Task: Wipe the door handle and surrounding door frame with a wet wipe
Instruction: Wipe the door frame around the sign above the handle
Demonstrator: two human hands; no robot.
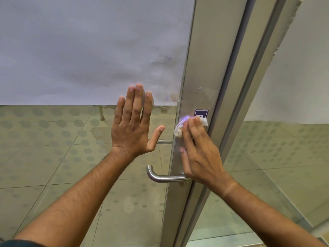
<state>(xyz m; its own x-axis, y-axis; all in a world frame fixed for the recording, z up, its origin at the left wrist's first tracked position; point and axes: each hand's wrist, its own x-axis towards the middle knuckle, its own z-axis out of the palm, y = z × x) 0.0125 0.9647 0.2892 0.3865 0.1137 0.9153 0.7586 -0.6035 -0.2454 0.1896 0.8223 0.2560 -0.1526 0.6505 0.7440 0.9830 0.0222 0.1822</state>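
While the left hand (132, 125) lies flat, fingers spread, the right hand (199, 150) presses a wet wipe (179, 130) on the door frame (199, 77).

The handle (161, 176) is a brushed steel lever. It stands out from the frame (197, 97) and runs level to the left, and its free end bends back toward the glass. The frame is a tall strip of dull silver metal along the edge of the glass door, and it leans a little to the right in this view. It has some small marks and a dark blue sticker above the handle. The wipe (179, 130) is white and crumpled. It is pressed on the frame just below the sticker, well above the handle, and fingers cover part of it.
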